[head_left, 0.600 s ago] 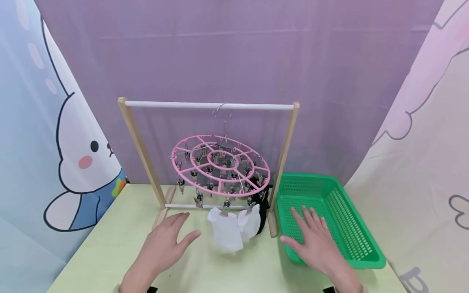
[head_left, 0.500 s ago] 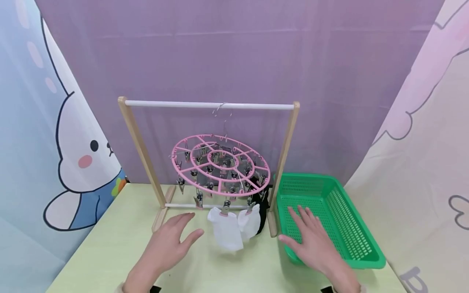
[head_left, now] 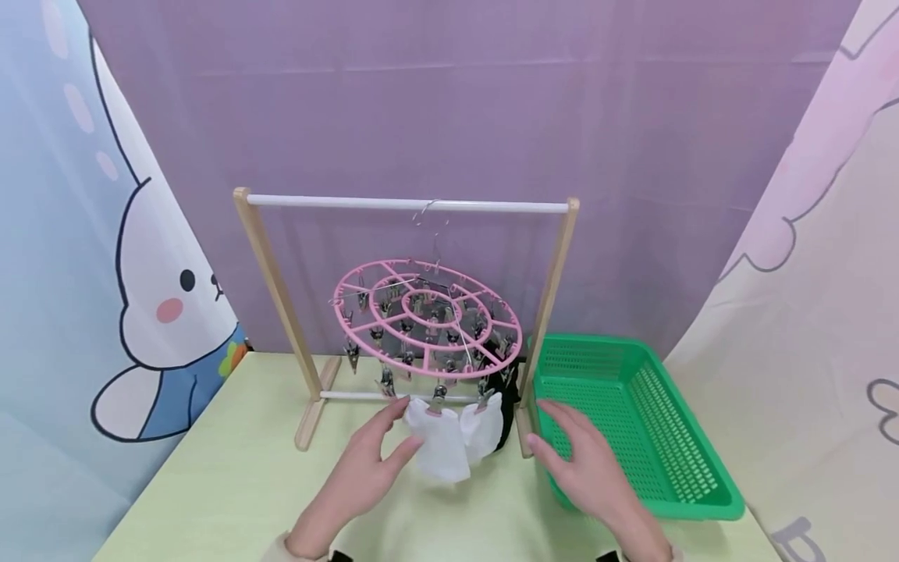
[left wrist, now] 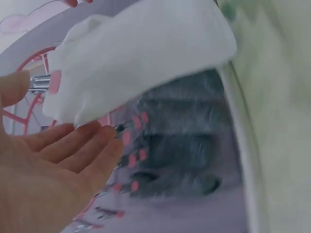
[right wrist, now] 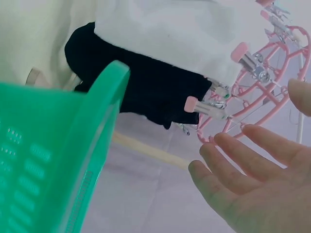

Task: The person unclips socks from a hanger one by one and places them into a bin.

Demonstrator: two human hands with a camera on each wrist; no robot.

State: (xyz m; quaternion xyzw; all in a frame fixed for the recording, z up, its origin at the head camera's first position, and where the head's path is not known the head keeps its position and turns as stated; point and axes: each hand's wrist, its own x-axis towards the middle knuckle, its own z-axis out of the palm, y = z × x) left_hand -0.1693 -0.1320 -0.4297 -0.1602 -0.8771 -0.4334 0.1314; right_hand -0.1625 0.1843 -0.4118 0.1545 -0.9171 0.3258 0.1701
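Note:
A pink round clip hanger [head_left: 449, 377] hangs tilted below the rack's bar. Its metal clips hold two white socks, a front one [head_left: 441, 449] and one to its right [head_left: 482, 429], with a black sock [right wrist: 150, 87] behind them. Dark grey socks [left wrist: 182, 114] on further clips show in the left wrist view. My left hand [head_left: 365, 468] is at the left edge of the front white sock, fingers loosely bent, thumb beside its clip [left wrist: 41, 83]; contact cannot be told. My right hand [head_left: 586, 464], spread and holding nothing, is between the socks and the green basket.
A wooden rack with a white top bar [head_left: 337, 203] stands on the pale table [head_left: 211, 484]. The green plastic basket [head_left: 674, 433] sits right of it, close to the rack's right foot [head_left: 525, 437]. A purple curtain [head_left: 421, 117] hangs behind.
My left hand has moved right and slightly up to the front white sock. My right hand has shifted a little to the left, its fingers drawing closer together. The socks hang as before.

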